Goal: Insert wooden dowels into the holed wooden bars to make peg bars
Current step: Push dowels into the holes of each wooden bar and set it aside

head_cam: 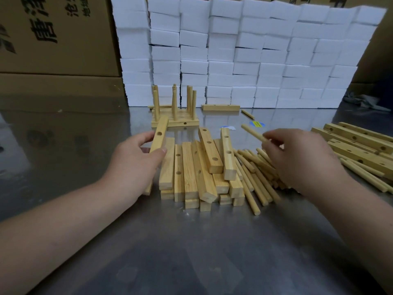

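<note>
I am noting the steel bench point(191, 252) carrying a pile of holed bars point(191, 173) at its middle. The left hand point(136, 162) is gripping a tilted holed bar point(160, 135) beside the pile; the right hand point(297, 154) is pinching a dowel point(252, 132) above loose dowels point(255, 184).

hidden: held bar point(160, 133) middle, behind left hand point(131, 165); cropped: right bars point(361, 143) at edge

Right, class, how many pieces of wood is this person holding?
2. A holed bar gripped by the left hand, left of the pile; a dowel pinched by the right hand, above the loose dowels. The right palm may hide more.
</note>
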The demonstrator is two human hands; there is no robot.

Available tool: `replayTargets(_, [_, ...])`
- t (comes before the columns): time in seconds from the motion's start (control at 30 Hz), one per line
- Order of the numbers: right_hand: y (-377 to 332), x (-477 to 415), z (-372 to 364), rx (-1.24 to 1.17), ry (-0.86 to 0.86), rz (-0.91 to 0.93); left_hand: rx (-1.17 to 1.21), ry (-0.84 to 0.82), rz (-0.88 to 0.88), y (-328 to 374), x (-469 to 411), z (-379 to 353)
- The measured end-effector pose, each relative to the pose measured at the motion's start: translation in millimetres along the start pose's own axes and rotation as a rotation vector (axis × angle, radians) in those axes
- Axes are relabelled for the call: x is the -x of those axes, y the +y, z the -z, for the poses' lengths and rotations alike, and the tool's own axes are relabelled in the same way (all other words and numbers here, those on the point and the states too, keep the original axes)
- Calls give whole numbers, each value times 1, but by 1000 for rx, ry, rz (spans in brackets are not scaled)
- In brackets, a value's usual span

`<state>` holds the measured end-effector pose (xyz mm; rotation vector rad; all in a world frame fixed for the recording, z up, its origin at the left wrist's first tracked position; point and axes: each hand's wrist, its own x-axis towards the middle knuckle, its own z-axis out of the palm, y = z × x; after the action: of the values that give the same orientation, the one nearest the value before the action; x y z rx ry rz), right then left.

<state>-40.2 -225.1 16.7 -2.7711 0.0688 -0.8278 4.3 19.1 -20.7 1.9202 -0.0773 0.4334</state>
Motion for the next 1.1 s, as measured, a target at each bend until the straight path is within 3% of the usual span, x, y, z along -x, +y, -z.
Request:
replayTargets(0.07, [-9,8,6,-260,105,49,79,-10,-18,2,1,2])
replayTargets(0.13, [-18,15,8,-394,102,123,90,-41,-72,3,2,3])
replayTargets(0.3, [-29,27,0,-386,29,313,-15,-87,-242,8,9,3])
replayTargets(0.47, [-34,29,-5,-342,-25,383,-180,-20,-360,10,11,0])
replayTargets(0.73, [-31,30,1,-475,25,266,49,-68,-390,16,15,3])
replayTargets(1.1, [-37,33,6,-463,226,379,-54,-171,-459,16,21,5])
